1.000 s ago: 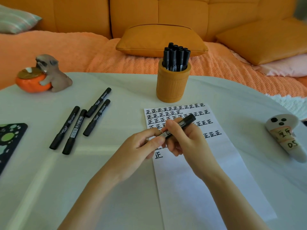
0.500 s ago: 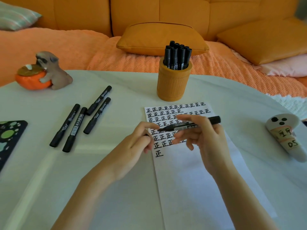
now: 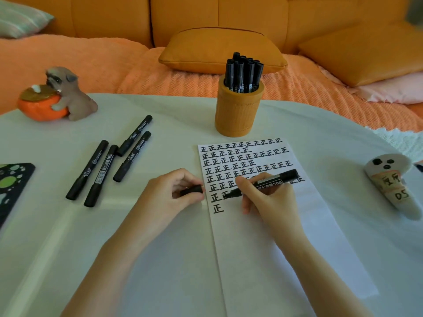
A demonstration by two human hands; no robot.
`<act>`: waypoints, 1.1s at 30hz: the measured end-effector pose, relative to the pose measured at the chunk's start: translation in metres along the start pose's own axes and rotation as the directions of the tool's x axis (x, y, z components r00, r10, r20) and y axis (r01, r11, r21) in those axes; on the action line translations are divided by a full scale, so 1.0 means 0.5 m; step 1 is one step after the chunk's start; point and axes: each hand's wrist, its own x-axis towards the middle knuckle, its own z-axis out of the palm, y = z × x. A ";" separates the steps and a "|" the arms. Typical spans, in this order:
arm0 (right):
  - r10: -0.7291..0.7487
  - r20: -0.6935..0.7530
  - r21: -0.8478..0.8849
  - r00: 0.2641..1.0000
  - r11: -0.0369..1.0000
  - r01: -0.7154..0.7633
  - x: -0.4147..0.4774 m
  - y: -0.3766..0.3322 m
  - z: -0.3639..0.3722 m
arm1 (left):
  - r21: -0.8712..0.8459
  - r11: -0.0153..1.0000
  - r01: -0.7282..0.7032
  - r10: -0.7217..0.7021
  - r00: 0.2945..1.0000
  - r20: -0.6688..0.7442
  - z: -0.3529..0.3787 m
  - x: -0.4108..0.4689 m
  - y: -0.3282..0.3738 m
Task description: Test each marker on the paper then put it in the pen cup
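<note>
Over the marked white paper sheet [image 3: 263, 236], the right hand [image 3: 272, 202] grips an uncapped black marker [image 3: 263, 183] in writing pose to test it, while the left hand [image 3: 169, 197] pinches its black cap [image 3: 191, 190] beside the sheet for recapping.

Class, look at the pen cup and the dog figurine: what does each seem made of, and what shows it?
Pen cup: probably faux leather or ribbed plastic, matte orange; faint vertical ribs, seam near base. Dog figurine: likely painted resin or ceramic; smooth moulded shape, soft sheen.

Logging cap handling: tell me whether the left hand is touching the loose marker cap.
Touching. Head view shows the left hand pinching the black cap between thumb and fingers, left of the paper.
</note>
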 end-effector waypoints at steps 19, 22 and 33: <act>-0.036 -0.065 -0.094 0.997 0.995 0.030 -0.002 0.022 0.013 | 0.083 0.996 0.040 -0.045 0.997 0.057 0.010 0.000 0.005; -0.029 -0.062 -0.101 0.998 0.995 0.023 -0.001 0.024 0.014 | 0.083 0.995 0.048 -0.052 0.997 0.055 0.010 0.000 0.005; -0.068 -0.114 -0.183 0.991 0.982 0.046 0.001 0.024 0.014 | 0.077 0.995 0.071 -0.075 0.996 0.053 0.011 0.003 0.004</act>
